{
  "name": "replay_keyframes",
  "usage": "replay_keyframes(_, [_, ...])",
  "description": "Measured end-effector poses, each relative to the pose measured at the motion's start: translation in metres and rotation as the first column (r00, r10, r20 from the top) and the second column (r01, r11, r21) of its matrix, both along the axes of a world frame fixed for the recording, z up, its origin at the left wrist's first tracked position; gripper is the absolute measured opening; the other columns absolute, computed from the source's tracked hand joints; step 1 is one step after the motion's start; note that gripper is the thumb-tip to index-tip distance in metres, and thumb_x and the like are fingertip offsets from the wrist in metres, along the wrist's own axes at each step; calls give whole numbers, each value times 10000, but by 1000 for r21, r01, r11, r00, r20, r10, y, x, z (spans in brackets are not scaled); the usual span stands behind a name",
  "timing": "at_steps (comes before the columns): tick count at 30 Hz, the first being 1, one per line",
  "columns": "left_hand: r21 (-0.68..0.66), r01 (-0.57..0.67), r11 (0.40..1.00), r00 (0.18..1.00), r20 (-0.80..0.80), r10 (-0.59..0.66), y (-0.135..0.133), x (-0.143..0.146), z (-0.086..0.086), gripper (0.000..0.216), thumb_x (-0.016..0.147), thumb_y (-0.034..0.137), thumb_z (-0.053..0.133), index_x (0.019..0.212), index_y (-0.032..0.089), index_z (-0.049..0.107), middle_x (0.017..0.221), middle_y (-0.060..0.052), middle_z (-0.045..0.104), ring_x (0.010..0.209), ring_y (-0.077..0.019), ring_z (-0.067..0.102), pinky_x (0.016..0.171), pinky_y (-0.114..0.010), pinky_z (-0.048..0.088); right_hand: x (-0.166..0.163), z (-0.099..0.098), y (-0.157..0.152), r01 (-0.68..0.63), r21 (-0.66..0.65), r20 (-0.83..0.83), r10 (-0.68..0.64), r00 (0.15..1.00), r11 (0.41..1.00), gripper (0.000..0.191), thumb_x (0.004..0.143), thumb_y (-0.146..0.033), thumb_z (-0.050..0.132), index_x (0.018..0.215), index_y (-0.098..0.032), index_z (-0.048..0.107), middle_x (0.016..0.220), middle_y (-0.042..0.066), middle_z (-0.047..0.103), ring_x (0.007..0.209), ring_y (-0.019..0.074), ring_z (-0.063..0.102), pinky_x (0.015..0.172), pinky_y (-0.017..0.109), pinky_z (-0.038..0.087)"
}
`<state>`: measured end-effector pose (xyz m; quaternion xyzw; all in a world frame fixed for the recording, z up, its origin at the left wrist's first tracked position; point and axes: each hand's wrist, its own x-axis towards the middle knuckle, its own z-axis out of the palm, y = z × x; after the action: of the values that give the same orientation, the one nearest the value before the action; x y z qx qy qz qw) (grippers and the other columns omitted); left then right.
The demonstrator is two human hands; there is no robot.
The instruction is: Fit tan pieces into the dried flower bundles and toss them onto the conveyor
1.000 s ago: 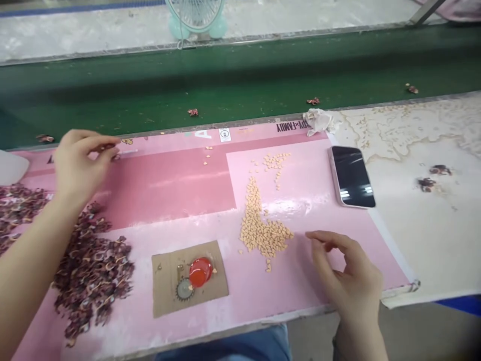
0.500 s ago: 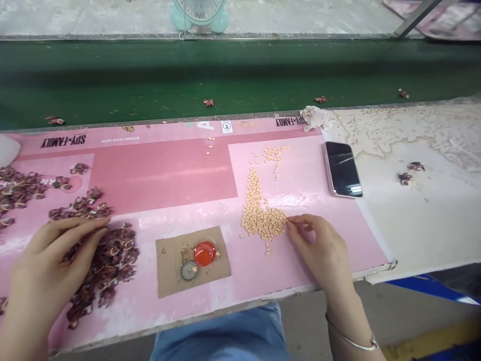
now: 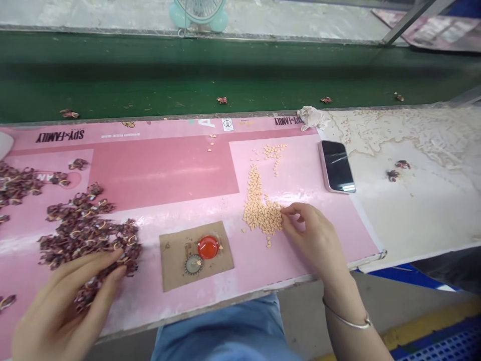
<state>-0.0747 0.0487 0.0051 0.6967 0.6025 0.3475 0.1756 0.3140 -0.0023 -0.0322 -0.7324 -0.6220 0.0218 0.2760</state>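
Observation:
My left hand (image 3: 71, 296) reaches into a heap of small dark-red curled pieces (image 3: 78, 230) with pale bits on them. Its thumb and fingertips are apart, touching or just above the heap's near right part. My right hand (image 3: 313, 235) pinches thumb and forefinger together at the right edge of a pile of tiny tan pieces (image 3: 259, 210). What lies in that pinch is too small to make out. Between the hands lies a piece of brown cardboard (image 3: 171, 271) bearing a shallow red dish (image 3: 208, 247) and a round grey disc with a toothed rim (image 3: 193, 264).
A phone (image 3: 337, 165) lies right of the tan pile, with a crumpled white wad (image 3: 312, 118) behind it. More dark-red pieces (image 3: 17, 183) sit at far left. Beyond the table runs a green belt (image 3: 150, 90) with scattered pieces, and a turquoise fan (image 3: 199, 12) stands behind.
My left hand has moved right and nearer across the dark-red heap, its fingertips spreading apart. My right hand stays pinched at the tan pile's edge. The view has shifted slightly.

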Motion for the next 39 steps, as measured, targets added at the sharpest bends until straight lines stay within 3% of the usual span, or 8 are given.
replay_keyframes(6, [68, 196, 978, 973, 109, -203, -17, 21, 6, 267, 855, 192, 703, 1004, 397, 788, 884, -10, 731, 712, -246, 669, 590, -390, 533, 5, 9, 9, -75, 10, -37, 75, 996, 997, 69, 935, -282, 561, 872, -256, 570, 757, 18, 689, 638, 182, 623, 565, 305, 475])
replay_keyframes(10, [-10, 365, 931, 901, 255, -351, -30, 59, 9, 223, 913, 121, 649, 981, 306, 755, 812, 3, 721, 692, -161, 697, 573, -223, 567, -33, 27, 6, -155, 106, -164, 171, 971, 982, 152, 944, -221, 633, 911, -274, 495, 807, -22, 727, 695, 146, 705, 637, 270, 581])
replay_keyframes(13, [-39, 408, 912, 857, 360, -368, -34, 84, 7, 190, 939, 88, 650, 974, 257, 727, 813, 8, 715, 694, -113, 696, 611, -148, 566, -82, 41, 1, -442, 280, -435, 523, 733, 852, 242, 937, -99, 625, 917, -277, 462, 791, -55, 743, 699, 103, 729, 669, 224, 616])
replay_keyframes(15, [-35, 405, 914, 843, 400, -359, -36, 93, 6, 136, 960, 106, 651, 941, 230, 702, 792, 6, 696, 678, -102, 681, 613, -133, 560, -107, 47, 0, -484, 334, -471, 588, 658, 809, 278, 929, -60, 622, 895, -272, 445, 797, -42, 762, 700, 95, 736, 697, 220, 636])
replay_keyframes(22, [-50, 407, 912, 810, 482, -334, -40, 90, 5, 194, 989, 169, 618, 799, 204, 610, 687, 4, 612, 594, -112, 615, 536, -170, 508, -120, 49, -4, -570, 315, -401, 651, 645, 759, 242, 953, -27, 624, 1048, -243, 570, 891, 5, 820, 780, 117, 770, 747, 225, 671])
replay_keyframes(31, [-180, 423, 888, 681, 709, -181, -40, 88, -1, 493, 1027, 512, 617, 654, 192, 569, 616, -13, 573, 576, -139, 566, 514, -234, 464, -123, 44, -6, -635, 327, -394, 712, 582, 700, 253, 979, -24, 607, 1190, -161, 635, 970, 51, 813, 906, 140, 771, 884, 259, 665])
replay_keyframes(35, [-203, 448, 871, 637, 755, -152, -42, 90, -3, 518, 1017, 528, 637, 638, 187, 546, 596, 3, 521, 542, -121, 497, 489, -232, 412, -125, 43, -7, -636, 307, -376, 704, 603, 708, 245, 980, -31, 612, 1176, -170, 658, 972, 49, 814, 897, 148, 766, 832, 271, 670])
replay_keyframes(39, [-144, 347, 927, 677, 722, -141, -47, 83, -9, 386, 1056, 435, 605, 745, 206, 600, 679, -3, 575, 626, -140, 561, 566, -249, 471, -117, 37, -12, -541, 327, -337, 630, 700, 775, 309, 923, -1, 644, 1168, -184, 689, 972, 61, 811, 875, 184, 768, 740, 317, 667])
